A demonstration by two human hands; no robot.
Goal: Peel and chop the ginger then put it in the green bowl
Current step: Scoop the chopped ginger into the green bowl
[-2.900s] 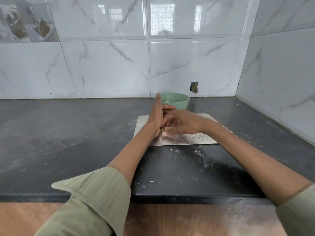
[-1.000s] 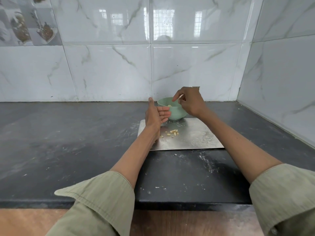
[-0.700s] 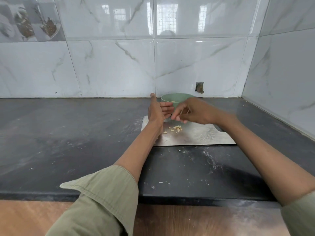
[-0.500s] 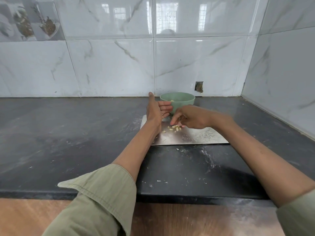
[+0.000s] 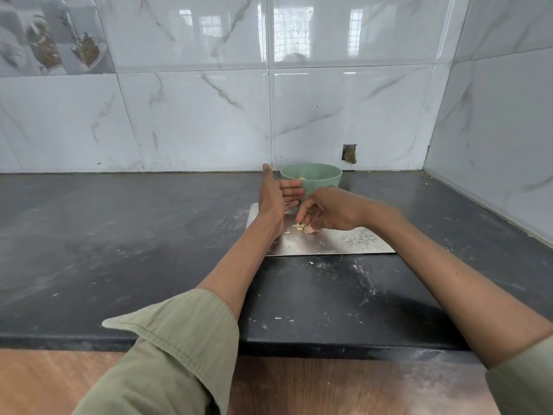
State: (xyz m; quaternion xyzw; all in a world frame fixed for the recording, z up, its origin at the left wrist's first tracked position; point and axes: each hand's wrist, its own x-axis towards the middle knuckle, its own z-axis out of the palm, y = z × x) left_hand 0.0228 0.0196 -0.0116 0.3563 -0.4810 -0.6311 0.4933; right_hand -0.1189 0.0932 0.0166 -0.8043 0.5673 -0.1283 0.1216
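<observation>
We saw a small heap of pale chopped ginger pieces [image 5: 299,226] lying on the flat, rectangular, shiny metal cutting sheet [image 5: 329,242], which rested on the dark stone desk [image 5: 119,235]. The right hand [image 5: 330,209] was down over that heap, its fingers [image 5: 302,215] curled and drawn together so the tips touched the pieces (whether any piece was actually pinched between them, we could not tell). The left hand [image 5: 273,197] stood on its edge just left of the heap, palm facing right, fingers straight and spread apart from the thumb, holding nothing. Its fingertips reached in front of the round pale green bowl [image 5: 311,178], hiding part of the bowl's left wall from us. The bowl stood just behind the sheet, close to the white marble-patterned wall tiles [image 5: 194,115], and a pale bit showed inside it near the rim. Whitish smears and crumbs marked the desk in front of the sheet. A small dark rectangular hole [image 5: 349,153] sat in the tiles behind and right of the bowl. Loose olive-green sleeves [image 5: 179,339] covered both forearms near us, above a brown wooden front [image 5: 329,384] under the desk's edge.
</observation>
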